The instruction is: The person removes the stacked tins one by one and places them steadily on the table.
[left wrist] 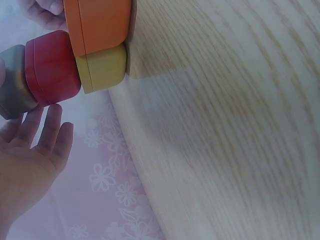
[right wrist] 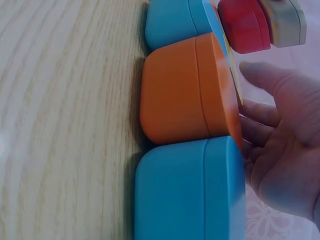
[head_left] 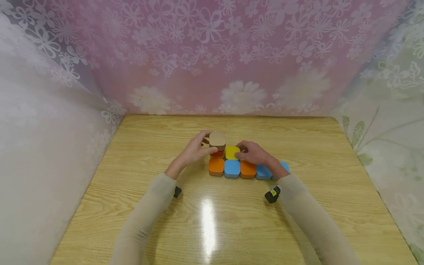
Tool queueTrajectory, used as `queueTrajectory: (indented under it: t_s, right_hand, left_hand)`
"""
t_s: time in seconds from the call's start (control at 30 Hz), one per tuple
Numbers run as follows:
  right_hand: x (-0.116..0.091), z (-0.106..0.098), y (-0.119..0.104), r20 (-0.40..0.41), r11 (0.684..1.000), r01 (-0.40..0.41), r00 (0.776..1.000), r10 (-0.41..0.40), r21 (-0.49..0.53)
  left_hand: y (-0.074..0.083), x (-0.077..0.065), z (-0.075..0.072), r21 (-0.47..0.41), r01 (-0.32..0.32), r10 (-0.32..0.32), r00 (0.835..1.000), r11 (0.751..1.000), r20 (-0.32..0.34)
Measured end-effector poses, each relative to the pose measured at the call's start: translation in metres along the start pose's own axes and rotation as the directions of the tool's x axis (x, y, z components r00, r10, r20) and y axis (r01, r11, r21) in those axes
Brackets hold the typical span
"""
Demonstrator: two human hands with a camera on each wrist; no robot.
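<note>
My left hand [head_left: 193, 150] holds a beige box [head_left: 217, 138] with rounded corners between thumb and fingers. It sits on a red box [head_left: 218, 153], which stands on a yellow box [left wrist: 107, 70], seen in the left wrist view. The left fingertips [left wrist: 54, 111] reach the red box's far side. To the right, my right hand [head_left: 253, 152] grips another yellow box [head_left: 232, 152], thumb at its top edge and fingers behind. Nearest me runs a row with an orange box [head_left: 216, 166], a blue box [head_left: 232, 168], a second orange box [right wrist: 175, 92] and blue boxes [right wrist: 172, 190] at the right end.
Everything stands on a wood-grain table [head_left: 208, 221]. A pink flowered curtain [head_left: 215, 73] hangs along the back edge, with pale cloth [head_left: 49, 129] at the left and flowered cloth [head_left: 391, 129] at the right. A black wrist camera [head_left: 272, 195] hangs below the right sleeve.
</note>
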State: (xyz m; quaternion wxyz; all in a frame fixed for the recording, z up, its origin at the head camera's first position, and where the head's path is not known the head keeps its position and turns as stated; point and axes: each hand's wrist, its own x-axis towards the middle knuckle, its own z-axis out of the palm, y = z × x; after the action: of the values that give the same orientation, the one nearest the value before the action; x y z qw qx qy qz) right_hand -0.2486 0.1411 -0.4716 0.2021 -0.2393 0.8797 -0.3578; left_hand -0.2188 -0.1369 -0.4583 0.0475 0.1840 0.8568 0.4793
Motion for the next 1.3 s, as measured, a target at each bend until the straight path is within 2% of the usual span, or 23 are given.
queueTrajectory:
  t_s: [0.23,0.63,0.83,1.07,1.3]
  right_hand:
    - [0.002,0.004,0.002,-0.022,0.999,-0.028,0.999,0.028,-0.015]
    - [0.003,0.004,-0.003,-0.04,1.0,-0.023,0.999,0.023,-0.009]
    - [0.003,0.004,-0.006,-0.039,0.999,-0.036,0.999,0.035,-0.01]
    - [0.003,0.003,-0.008,-0.032,1.0,-0.021,0.999,0.02,-0.008]
    - [0.005,0.003,-0.015,-0.074,0.998,-0.002,0.997,0.007,0.068]
  left_hand:
    - [-0.001,-0.001,0.0,-0.003,0.006,-0.006,1.0,1.0,0.014]
    - [0.0,-0.001,-0.003,-0.004,-0.005,0.005,1.0,1.0,0.02]
    - [0.002,-0.001,-0.001,0.005,0.022,-0.022,0.999,1.0,0.026]
    - [0.0,-0.001,-0.002,0.047,0.042,-0.044,0.998,0.998,0.051]
    - [-0.004,-0.001,-0.002,0.098,0.034,-0.043,0.995,0.995,0.091]
